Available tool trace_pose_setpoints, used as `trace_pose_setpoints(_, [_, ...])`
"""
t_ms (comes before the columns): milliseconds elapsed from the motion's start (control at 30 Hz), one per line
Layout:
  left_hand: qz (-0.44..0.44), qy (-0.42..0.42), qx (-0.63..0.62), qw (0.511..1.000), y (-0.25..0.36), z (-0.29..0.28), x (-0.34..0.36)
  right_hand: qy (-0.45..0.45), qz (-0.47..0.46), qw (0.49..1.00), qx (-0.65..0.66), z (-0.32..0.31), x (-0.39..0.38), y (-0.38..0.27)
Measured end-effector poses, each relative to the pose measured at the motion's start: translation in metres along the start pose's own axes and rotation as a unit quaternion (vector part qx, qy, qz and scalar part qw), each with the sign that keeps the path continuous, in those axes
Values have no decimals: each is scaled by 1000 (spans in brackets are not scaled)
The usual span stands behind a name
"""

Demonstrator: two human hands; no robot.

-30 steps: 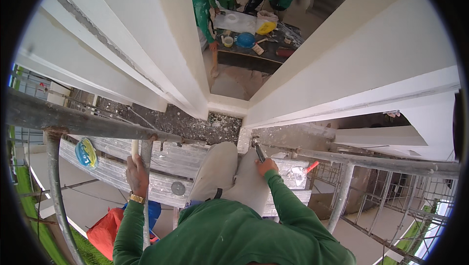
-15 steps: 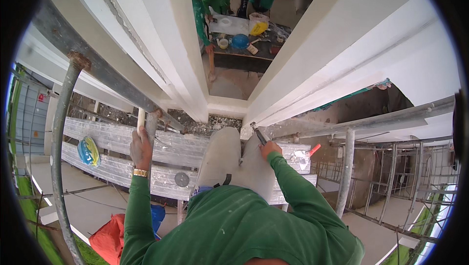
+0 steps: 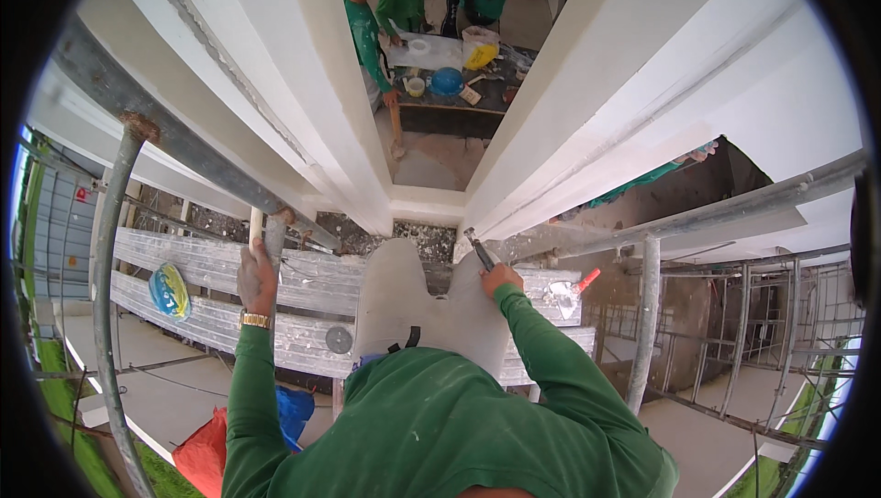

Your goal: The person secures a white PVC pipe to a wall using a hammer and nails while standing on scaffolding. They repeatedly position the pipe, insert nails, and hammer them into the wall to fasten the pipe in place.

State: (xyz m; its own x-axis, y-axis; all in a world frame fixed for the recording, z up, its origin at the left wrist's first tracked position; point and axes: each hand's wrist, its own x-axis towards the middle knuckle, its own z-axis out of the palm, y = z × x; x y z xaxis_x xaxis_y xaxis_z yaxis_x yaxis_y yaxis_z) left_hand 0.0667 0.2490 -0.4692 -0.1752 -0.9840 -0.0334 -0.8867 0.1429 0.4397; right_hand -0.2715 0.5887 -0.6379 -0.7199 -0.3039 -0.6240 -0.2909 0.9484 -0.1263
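My left hand (image 3: 258, 276), a gold-coloured watch at its wrist, is closed round an upright scaffold pipe (image 3: 277, 255). A pale stick-like strip (image 3: 256, 223) shows just above its fingers; I cannot tell whether it is held. My right hand (image 3: 502, 278) is shut on a dark-handled metal tool (image 3: 478, 248) beside my right knee. The tool's small metal end is close to the foot of the white column (image 3: 541, 94); its exact kind is unclear. Right of that hand, a red-handled putty knife (image 3: 587, 280) lies with its whitish-smeared blade on the plank.
I sit on metal scaffold planks (image 3: 312, 287). A blue-and-yellow bowl-like thing (image 3: 169, 292) lies at the left. Scaffold rails (image 3: 734, 209) flank me. Between the columns, several people in green stand below at a table (image 3: 450, 120) with a blue bowl (image 3: 447, 81).
The view has shifted slightly, and my knees are a little further left. My right hand, still gripping the tool, is slightly further left. The left hand stays at the pipe.
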Motion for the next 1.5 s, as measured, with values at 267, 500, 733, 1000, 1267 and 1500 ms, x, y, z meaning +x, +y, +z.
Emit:
trace_pose_setpoints(267, [6,9,-5,1000,-2,1,1,-24,-2,1000,-7,-9,1,-14])
trace_pose_setpoints(500, [14,-20,-18,1000,1,-2,1,-30,-8,999,-22,-7,7,-20])
trace_pose_setpoints(733, [0,-20,-17,1000,-1,-2,2,-35,9,999,-24,-6,12,-24])
trace_pose_setpoints(1000, [13,-1,-9,1000,-3,1,3,-32,8,999,-2,-1,17,-23])
trace_pose_setpoints(1267, [18,2,-4,1000,-8,4,3,-30,1,1000,11,-4,15,-19])
trace_pose_setpoints(1500, [19,7,-15,1000,-6,3,1,-32,1,999,14,-7,13,-22])
